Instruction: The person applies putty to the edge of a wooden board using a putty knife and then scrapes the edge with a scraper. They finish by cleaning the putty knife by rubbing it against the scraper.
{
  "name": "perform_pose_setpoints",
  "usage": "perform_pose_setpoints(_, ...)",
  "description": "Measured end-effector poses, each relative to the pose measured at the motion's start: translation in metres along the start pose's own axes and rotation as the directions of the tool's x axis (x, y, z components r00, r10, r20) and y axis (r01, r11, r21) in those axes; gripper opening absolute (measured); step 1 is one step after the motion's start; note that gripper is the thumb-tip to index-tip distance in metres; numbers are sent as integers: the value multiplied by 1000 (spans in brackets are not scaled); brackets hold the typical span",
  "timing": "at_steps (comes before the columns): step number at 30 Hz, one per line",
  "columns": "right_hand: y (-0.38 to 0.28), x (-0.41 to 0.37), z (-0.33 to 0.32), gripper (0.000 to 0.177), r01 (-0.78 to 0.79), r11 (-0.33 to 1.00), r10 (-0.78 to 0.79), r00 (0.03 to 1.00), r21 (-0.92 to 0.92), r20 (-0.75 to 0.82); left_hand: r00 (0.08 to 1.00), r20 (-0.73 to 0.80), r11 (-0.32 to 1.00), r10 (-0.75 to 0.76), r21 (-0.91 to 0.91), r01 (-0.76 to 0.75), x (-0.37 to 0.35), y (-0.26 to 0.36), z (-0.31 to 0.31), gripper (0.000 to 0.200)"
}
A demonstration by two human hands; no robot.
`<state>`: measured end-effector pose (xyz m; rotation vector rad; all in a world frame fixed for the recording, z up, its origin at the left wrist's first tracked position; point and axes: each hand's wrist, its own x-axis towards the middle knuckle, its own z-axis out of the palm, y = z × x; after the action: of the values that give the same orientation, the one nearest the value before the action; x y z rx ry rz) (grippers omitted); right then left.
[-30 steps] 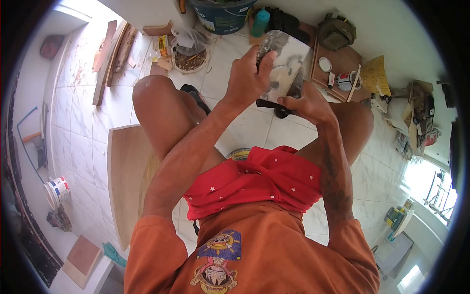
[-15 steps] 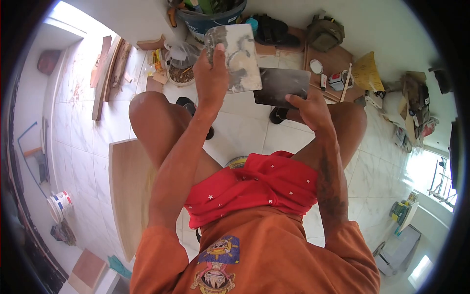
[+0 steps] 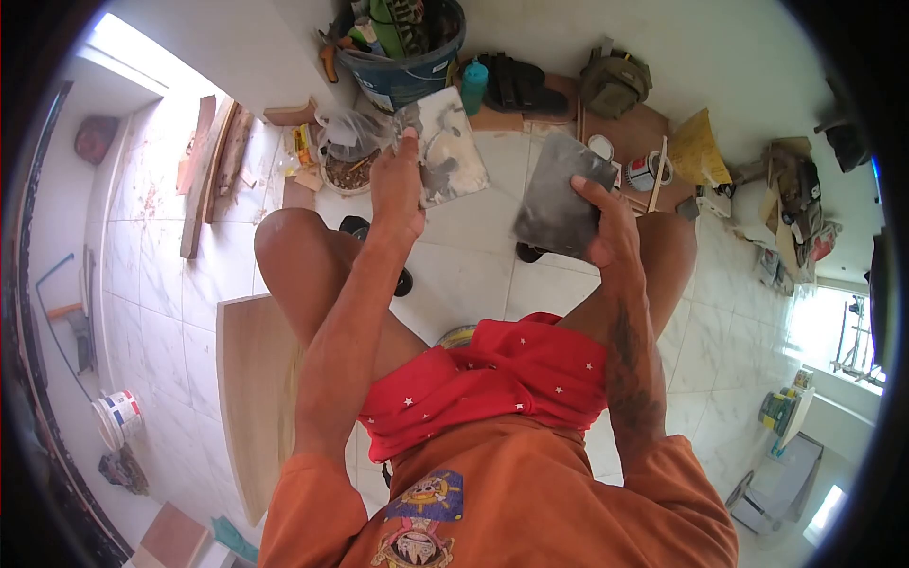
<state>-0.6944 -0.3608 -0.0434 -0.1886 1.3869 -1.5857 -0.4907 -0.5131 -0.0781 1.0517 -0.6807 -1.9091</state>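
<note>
My left hand (image 3: 398, 189) grips a flat, pale rectangular panel (image 3: 457, 151) by its near left edge, thumb on top. Its face is off-white with grey patches and smears. In my right hand (image 3: 611, 222) is a dark grey rectangular sheet (image 3: 561, 194), dusted with whitish powder, with the thumb pressed on its face. Both pieces are held up over the floor in front of my knees, a gap between them. The fingers beneath each piece are mostly hidden.
Ahead stands a bucket (image 3: 398, 83) full of tools, beside a teal bottle (image 3: 474, 87) and dark sandals (image 3: 530, 90). A paint can (image 3: 646, 170) is at the right. Timber lengths (image 3: 210, 170) lie left; a wooden board (image 3: 251, 398) is beside my thigh.
The panel and the sheet, close together before, have moved apart. The dark sheet has turned and tilted, showing more of its dusty face. My view has shifted slightly.
</note>
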Motion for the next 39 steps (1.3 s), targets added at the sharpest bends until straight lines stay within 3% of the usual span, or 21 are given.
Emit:
perform_pose_setpoints(3, 1, -5, -1, 31, 34, 996, -28, 997, -88, 69, 991, 50, 989, -127, -71, 130, -2, -1, 3, 29)
perform_pose_setpoints(6, -2, -18, 9, 38, 231, 789, -175, 973, -569, 152, 973, 40, 970, -227, -76, 229, -2, -5, 4, 28)
perform_pose_setpoints(7, -4, -21, 17, 42, 443, 625, -339, 896, -643, 288, 962, 7, 961, -273, -39, 273, -8, 1, 9, 28)
perform_pose_setpoints(9, -7, -29, 38, 51, 745, 168, -534, 619, -646, 576, 941, -9, 941, -340, 3, 340, -10, 0, 12, 27)
perform_pose_setpoints(10, -8, -31, 46, 63, 777, 137, -496, 591, -615, 636, 933, 7, 933, -360, 8, 360, -7, -4, 10, 27)
perform_pose_setpoints(13, -1, -21, 58, 72, 902, -135, -494, 298, -411, 817, 928, 9, 927, -372, 55, 371, -11, -5, 17, 32)
perform_pose_setpoints(14, 1, -20, 59, 74, 920, -141, -455, 267, -365, 850, 930, 0, 927, -368, 75, 367, -14, -2, 18, 35)
perform_pose_setpoints(17, 31, 21, 19, 77, 863, -193, -385, 371, -467, 845, 951, -67, 946, -301, 105, 306, -21, 16, 17, 35)
perform_pose_setpoints(18, 26, 27, 15, 78, 818, -292, -232, 442, -496, 866, 958, 51, 958, -284, -24, 285, -17, 20, 13, 34)
perform_pose_setpoints(21, 24, 24, 6, 79, 779, 11, -332, 594, -626, 733, 991, 89, 992, -100, -63, 105, -2, 28, 5, 34)
perform_pose_setpoints(22, 9, 11, 22, 81, 755, 39, -381, 617, -654, 689, 993, 62, 992, -103, -72, 107, -8, 30, 6, 36)
perform_pose_setpoints(25, -15, -9, 56, 80, 883, -37, -488, 393, -469, 779, 991, 10, 987, -134, 93, 133, -12, 27, 1, 35)
perform_pose_setpoints(26, -14, -10, 63, 77, 931, -96, -491, 263, -352, 830, 989, 44, 989, -143, 54, 140, -14, 27, 3, 35)
perform_pose_setpoints(29, 1, -17, 67, 75, 937, -273, -344, 118, -220, 932, 986, 109, 991, -128, -10, 130, -20, 32, 8, 34)
perform_pose_setpoints(30, 12, -2, 51, 78, 947, -253, -357, 100, -199, 929, 988, 108, 994, -110, 17, 109, -18, 29, 3, 34)
perform_pose_setpoints(34, 5, 26, 14, 77, 829, -377, -212, 357, -413, 910, 991, 123, 998, -56, 42, 51, -18, 35, -1, 36)
perform_pose_setpoints(37, -14, 8, 24, 73, 841, -416, -315, 225, -347, 922, 990, 125, 998, -64, 4, 64, -11, 29, -4, 38)
perform_pose_setpoints(39, -19, -3, 27, 61, 864, -198, -448, 340, -463, 827, 988, 157, 999, -9, 41, 2, -11, 31, -5, 42)
